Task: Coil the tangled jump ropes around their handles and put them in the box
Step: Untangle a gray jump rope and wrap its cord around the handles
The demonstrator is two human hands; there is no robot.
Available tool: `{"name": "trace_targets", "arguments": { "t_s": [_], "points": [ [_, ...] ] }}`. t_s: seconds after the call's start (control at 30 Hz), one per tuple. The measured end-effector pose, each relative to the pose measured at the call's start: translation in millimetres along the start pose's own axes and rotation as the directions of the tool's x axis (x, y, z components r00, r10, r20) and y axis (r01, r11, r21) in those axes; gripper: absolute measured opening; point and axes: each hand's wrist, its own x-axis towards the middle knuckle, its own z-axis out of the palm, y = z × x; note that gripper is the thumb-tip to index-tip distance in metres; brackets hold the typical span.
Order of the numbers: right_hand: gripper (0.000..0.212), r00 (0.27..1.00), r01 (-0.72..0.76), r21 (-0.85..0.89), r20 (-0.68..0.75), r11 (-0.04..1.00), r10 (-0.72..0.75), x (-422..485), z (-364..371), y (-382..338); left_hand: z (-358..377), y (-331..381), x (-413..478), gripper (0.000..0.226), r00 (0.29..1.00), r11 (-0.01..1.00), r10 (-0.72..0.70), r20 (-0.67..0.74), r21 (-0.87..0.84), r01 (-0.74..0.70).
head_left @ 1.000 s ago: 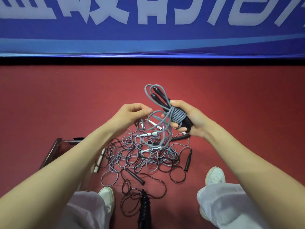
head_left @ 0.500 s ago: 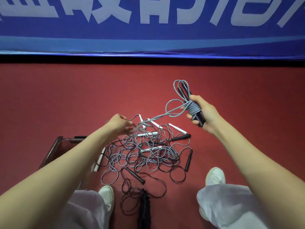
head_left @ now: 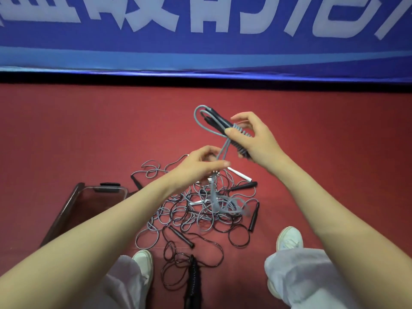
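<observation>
My right hand (head_left: pixel 256 139) grips two black handles (head_left: pixel 217 119) held together, with grey rope (head_left: pixel 242 133) wound around them and a loop sticking out at the top. The loose grey strand runs down to my left hand (head_left: pixel 201 165), which pinches it; below that it hangs blurred over the pile. A tangle of grey and black jump ropes (head_left: pixel 196 210) with black and white handles lies on the red floor. A coiled black rope (head_left: pixel 192 279) lies near my feet. The clear plastic box (head_left: pixel 73 204) stands open at the left, partly hidden by my left forearm.
A blue banner with white characters (head_left: pixel 200 30) runs along the far wall. My white shoes (head_left: pixel 288 238) and pale trouser legs flank the pile. Bare red floor (head_left: pixel 334 141) stretches to the right and beyond the ropes.
My left hand has risen from the pile toward the right hand, carrying the grey strand. My right hand has moved left and turned the handles; more turns of rope lie on them.
</observation>
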Motion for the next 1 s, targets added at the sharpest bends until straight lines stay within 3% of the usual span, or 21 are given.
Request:
{"name": "trace_targets", "arguments": {
  "t_s": [0.07,0.17,0.27,0.3,0.33,0.37,0.4,0.43,0.47,0.53,0.63,0.73,0.83,0.9,1.0],
  "points": [
    [0.017,0.996,-0.020,0.003,-0.084,1.000,0.020,3,-7,3,-6,-3,2,0.013,0.996,0.998,-0.060,-0.067,-0.011,0.059],
    [0.017,0.987,-0.126,0.045,-0.096,0.991,0.130,6,-12,9,-14,-3,3,0.023,0.973,0.977,-0.158,-0.166,0.118,0.179],
    [0.020,0.989,-0.151,0.027,-0.002,0.988,0.151,5,-8,10,-17,9,1,0.031,0.899,0.889,-0.429,-0.095,-0.219,0.401],
    [0.021,0.990,-0.141,0.017,0.017,0.990,0.141,4,-7,8,-19,8,3,0.033,0.881,0.886,-0.446,-0.155,-0.216,0.410],
    [0.023,0.991,-0.129,0.006,0.032,0.992,0.129,3,-5,5,-22,3,6,0.039,0.871,0.916,-0.393,-0.296,-0.044,0.398],
    [0.026,0.992,-0.121,-0.007,0.042,0.993,0.121,2,-4,2,-24,-4,8,0.045,0.847,0.886,-0.241,-0.474,0.249,0.392],
    [0.027,0.992,-0.115,-0.026,0.050,0.993,0.117,1,-2,-1,-24,-8,7,0.047,0.828,0.810,0.002,-0.560,0.487,0.327],
    [0.028,0.992,-0.110,-0.048,0.054,0.993,0.113,-1,-1,-2,-21,-8,6,0.042,0.816,0.753,0.254,-0.520,0.636,0.171],
    [0.028,0.993,-0.102,-0.068,0.057,0.992,0.106,-2,1,-2,-17,-6,5,0.032,0.808,0.723,0.413,-0.419,0.691,-0.011],
    [0.026,0.994,-0.090,-0.085,0.052,0.992,0.095,-3,5,-1,-6,1,1,0.018,0.858,0.757,0.457,-0.234,0.609,-0.237],
    [0.025,0.994,-0.104,-0.078,0.027,0.992,0.106,-1,7,-1,8,5,-5,0.018,0.961,0.910,0.261,-0.086,0.355,-0.216],
    [0.026,0.991,-0.126,-0.026,0.029,0.992,0.127,0,6,-1,13,6,-2,0.015,0.977,0.973,0.200,-0.069,0.133,-0.190],
    [0.024,0.984,-0.177,0.152,0.015,0.972,0.177,2,1,-3,12,15,-3,0.017,0.994,0.989,0.107,0.015,-0.107,-0.104],
    [0.021,0.973,-0.228,0.290,0.024,0.930,0.231,3,-6,-5,4,17,-5,0.015,0.991,0.988,0.084,0.107,-0.140,-0.068],
    [0.018,0.951,-0.309,0.450,0.146,0.838,0.272,1,-13,-10,-17,15,-8,0.011,0.981,0.994,0.074,0.177,-0.087,-0.059]
  ]
}}
